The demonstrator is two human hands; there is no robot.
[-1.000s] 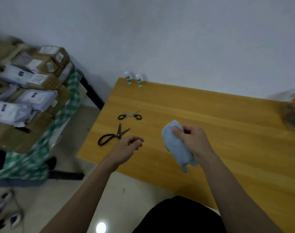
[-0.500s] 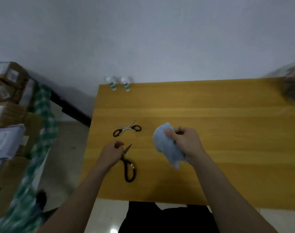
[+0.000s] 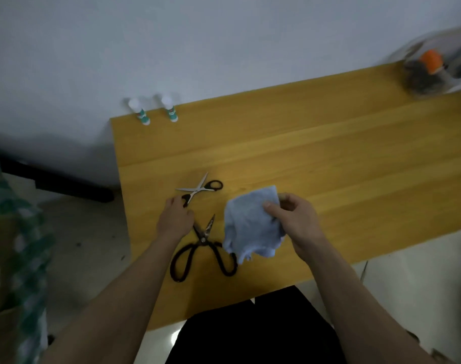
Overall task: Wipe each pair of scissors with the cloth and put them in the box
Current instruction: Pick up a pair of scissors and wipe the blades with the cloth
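On a wooden table (image 3: 329, 158): right hand (image 3: 297, 219) clutching a blue cloth (image 3: 250, 224), big black scissors (image 3: 205, 248) lying beside it, left hand (image 3: 175, 219) with curled fingers at a handle of small scissors (image 3: 200, 189), grip unclear.

The left hand (image 3: 174, 219) is moving away from the large black-handled scissors (image 3: 204, 248) and reaching up the worktop (image 3: 329, 158) to the small scissors (image 3: 199, 189), its fingers (image 3: 171, 202) now touching the nearer black handle loop. The large scissors, turned half a second ago, are now lying with handles toward the person. The right hand (image 3: 293, 222) is lifting the blue cloth (image 3: 250, 224) slightly and spreading it wider.
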